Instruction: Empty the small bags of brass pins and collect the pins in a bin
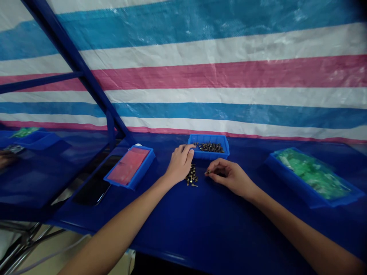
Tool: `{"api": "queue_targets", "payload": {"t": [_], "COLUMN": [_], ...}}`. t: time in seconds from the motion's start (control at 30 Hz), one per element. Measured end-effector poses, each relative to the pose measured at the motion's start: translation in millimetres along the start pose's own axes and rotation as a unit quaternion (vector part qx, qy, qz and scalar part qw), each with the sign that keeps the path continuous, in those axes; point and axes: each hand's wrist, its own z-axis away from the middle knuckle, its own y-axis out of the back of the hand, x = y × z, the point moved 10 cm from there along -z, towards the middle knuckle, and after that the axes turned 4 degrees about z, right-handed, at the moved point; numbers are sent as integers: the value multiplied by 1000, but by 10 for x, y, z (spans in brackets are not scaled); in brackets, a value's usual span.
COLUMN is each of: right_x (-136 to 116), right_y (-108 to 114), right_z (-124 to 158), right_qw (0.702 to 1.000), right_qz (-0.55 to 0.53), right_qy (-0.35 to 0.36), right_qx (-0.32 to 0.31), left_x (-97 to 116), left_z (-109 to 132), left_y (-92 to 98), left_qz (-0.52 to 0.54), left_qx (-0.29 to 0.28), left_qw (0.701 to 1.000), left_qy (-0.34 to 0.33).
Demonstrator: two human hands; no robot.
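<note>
My left hand (180,163) reaches to the near left corner of a blue tray (210,155) that holds many small dark and brass-coloured metal parts (211,147). Its fingers are bent together, and I cannot make out what they hold. Beside that hand, on the blue table, lies a loose pile of similar small brass parts (192,175). To the right of the pile, my right hand (228,175) pinches a small metal part (207,172) between thumb and forefinger, just above the tabletop.
A blue tray with pink-red sheets (129,165) stands at the left, by a dark phone (96,185). Green plastic bags fill a blue tray (315,175) at the right. Blue metal bars (71,53) rise at the left; another person's hand (5,158) shows at the far left.
</note>
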Motion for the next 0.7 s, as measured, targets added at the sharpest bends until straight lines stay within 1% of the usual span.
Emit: {"api": "queue_targets", "payload": {"t": [0.1,0.2,0.27,0.3,0.33,0.37,0.43,0.47,0.5,0.53,0.6,0.67,0.7], "right_x": [24,-3,-48,-76,-109,-150,-229,-246,-240,-222,-196,-218,-240], "right_y": [-19,-49,-44,6,99,226,495,590,651,683,687,601,510], "right_z": [-8,-1,13,21,36,63,155,190,203,198,173,149,131], "right_qw": [999,1000,999,998,993,982,945,928,918,914,914,918,922], "right_qz": [-26,-3,33,62,96,135,203,224,238,247,259,278,290], "right_qy": [-13,-2,12,18,23,27,26,21,12,4,4,28,46], "right_qx": [-18,-24,-11,18,65,128,257,298,318,322,312,283,252], "left_x": [7,8,6,5,2,0,-7,-9,-10,-9,-6,-2,-1], "left_z": [-3,-5,-4,-3,-3,-3,-4,-6,-7,-9,-10,-8,-7], "left_y": [5,6,1,0,-1,-3,-5,-7,-7,-7,-5,-2,-2], "left_qz": [0,-3,-4,-4,-4,-3,0,0,1,0,0,0,0], "left_qx": [2,3,1,1,1,1,1,1,1,2,3,4,3], "left_qw": [1000,1000,1000,1000,1000,1000,1000,1000,1000,1000,1000,1000,1000], "left_qy": [-3,-3,-3,-3,-3,-3,-3,-4,-5,-6,-8,-8,-7]}}
